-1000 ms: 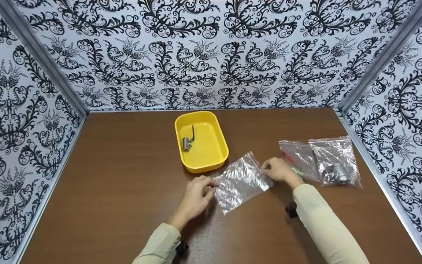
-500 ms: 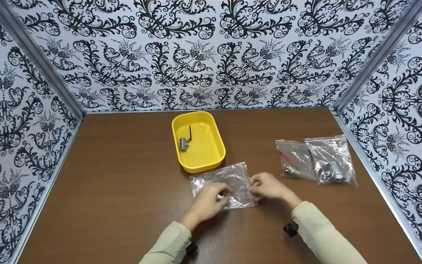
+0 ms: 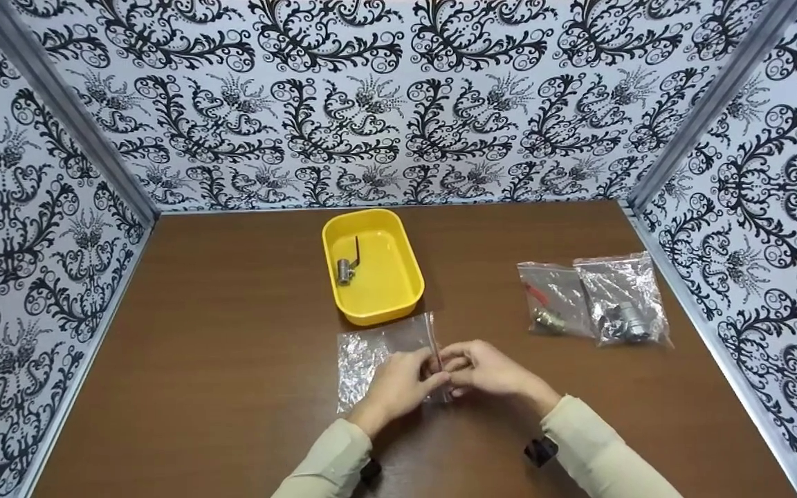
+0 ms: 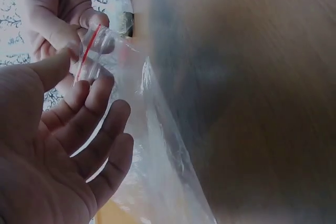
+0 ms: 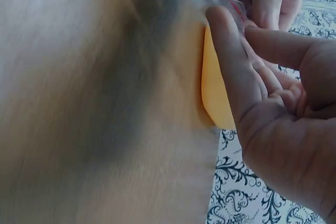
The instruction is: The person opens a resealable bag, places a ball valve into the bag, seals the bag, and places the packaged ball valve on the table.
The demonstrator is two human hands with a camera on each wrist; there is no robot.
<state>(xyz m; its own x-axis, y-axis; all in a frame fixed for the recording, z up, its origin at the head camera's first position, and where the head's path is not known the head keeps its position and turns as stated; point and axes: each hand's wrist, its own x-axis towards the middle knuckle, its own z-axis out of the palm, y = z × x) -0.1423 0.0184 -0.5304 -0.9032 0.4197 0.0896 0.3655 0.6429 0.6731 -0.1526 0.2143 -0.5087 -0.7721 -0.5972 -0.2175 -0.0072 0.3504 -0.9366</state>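
A clear zip bag [image 3: 364,366] with a red strip along its mouth lies in front of the yellow tray, its mouth turned to the right. My left hand [image 3: 398,384] pinches that mouth between thumb and forefinger; its other fingers are loosely bent in the left wrist view. Facing it, my right hand [image 3: 492,373] pinches the same edge, with the red strip [image 4: 88,51] running between the two hands. In the right wrist view, the right thumb and forefinger meet on the bag's edge [image 5: 233,4]. Nothing solid shows inside this bag.
Behind the bag stands the yellow tray [image 3: 409,297], holding a metal ball valve [image 3: 344,271] with a dark lever. To the right lie two more zip bags: one [image 3: 557,287] with a brass-coloured fitting and something red, one [image 3: 620,283] with grey metal fittings. Patterned walls enclose the brown table [image 3: 232,290].
The bag has turned and shifted left, its mouth now upright to the right. My hands have come together at the mouth; the left moved right, the right moved left and nearer.
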